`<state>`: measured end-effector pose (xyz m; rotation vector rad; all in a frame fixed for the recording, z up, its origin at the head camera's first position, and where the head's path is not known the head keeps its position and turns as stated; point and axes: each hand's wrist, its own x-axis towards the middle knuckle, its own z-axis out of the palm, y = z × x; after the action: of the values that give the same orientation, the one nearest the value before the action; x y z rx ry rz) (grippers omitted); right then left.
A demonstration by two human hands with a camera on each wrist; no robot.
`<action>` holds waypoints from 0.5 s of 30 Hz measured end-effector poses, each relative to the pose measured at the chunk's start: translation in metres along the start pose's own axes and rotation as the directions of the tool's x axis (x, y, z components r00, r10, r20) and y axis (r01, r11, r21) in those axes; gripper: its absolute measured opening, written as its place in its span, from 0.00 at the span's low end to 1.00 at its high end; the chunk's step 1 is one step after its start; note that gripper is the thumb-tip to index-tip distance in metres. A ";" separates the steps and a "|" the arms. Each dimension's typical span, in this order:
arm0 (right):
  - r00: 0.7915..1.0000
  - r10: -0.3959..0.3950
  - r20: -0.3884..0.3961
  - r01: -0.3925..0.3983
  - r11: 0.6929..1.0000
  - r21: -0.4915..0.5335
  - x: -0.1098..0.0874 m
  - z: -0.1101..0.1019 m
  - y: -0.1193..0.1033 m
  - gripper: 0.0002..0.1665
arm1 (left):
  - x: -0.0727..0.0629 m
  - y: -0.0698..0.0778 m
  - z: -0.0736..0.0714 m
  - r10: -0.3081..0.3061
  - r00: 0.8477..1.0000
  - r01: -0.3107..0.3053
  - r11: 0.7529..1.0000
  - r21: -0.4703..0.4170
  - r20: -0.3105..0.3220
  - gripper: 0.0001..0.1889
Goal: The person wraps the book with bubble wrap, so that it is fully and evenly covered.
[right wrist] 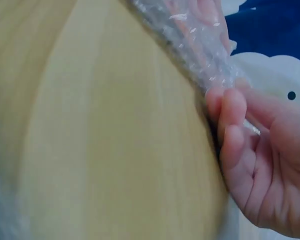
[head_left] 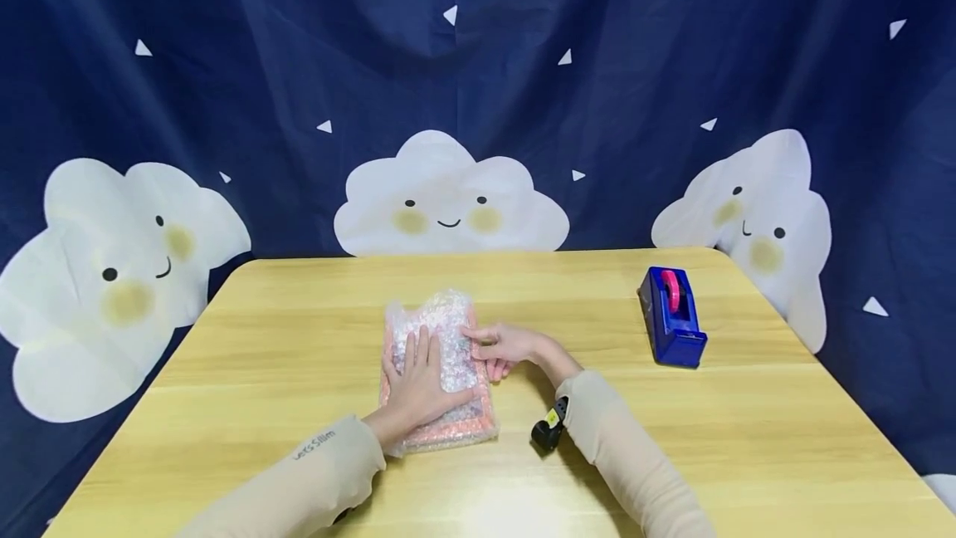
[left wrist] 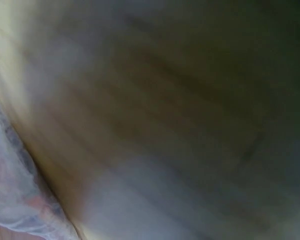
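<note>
In the head view, a flat rectangular object with a pink border [head_left: 448, 432] lies on the table under clear bubble wrap [head_left: 451, 310]. My left hand [head_left: 420, 393] rests flat on top of it, fingers spread and pointing away. At the right edge, my right hand [head_left: 511, 345] pinches the wrap, thumb above and fingers curled beneath. The right wrist view shows these fingers [right wrist: 234, 107] close on the edge of the plastic. Only a corner of the wrapped object [left wrist: 20, 185] shows in the left wrist view, and the left hand is out of that frame.
A blue tape dispenser [head_left: 657, 326] with a pink roll [head_left: 670, 291] stands at the back right of the wooden table [head_left: 299, 314]. Behind the table hangs a dark blue curtain [head_left: 508, 98] with white clouds. A black wrist camera [head_left: 548, 434] sits at the right cuff.
</note>
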<state>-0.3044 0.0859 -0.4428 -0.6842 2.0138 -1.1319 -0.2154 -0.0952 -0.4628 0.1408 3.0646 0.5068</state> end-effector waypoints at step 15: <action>0.987 -0.067 -0.146 0.033 0.973 -0.229 -0.004 0.016 -0.007 0.40 | 0.001 0.000 -0.002 0.000 1.000 0.000 1.000 0.005 0.019 0.62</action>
<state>-0.2888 0.0771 -0.4409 -0.7861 2.2922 -1.0198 -0.2165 -0.0955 -0.4611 0.1455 3.0481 0.4945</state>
